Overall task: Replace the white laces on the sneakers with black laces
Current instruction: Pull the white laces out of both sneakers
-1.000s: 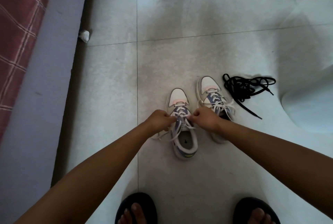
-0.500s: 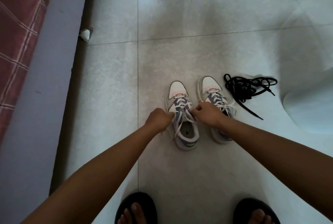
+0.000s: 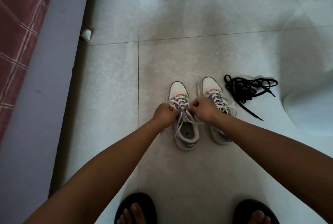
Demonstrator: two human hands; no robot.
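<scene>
Loosening underway: both hands, left hand (image 3: 164, 114) and right hand (image 3: 202, 108), pinch the white laces (image 3: 182, 105) on the left sneaker (image 3: 183, 115), now higher up than a second ago. Black laces (image 3: 246, 88) beside the right sneaker (image 3: 214, 97), untouched.

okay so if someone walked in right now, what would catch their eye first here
Both hands, the left hand and right hand, meet over the left sneaker mid-floor, pinching its white lace. Just right of the other sneaker lies a tangled heap of black laces.
</scene>
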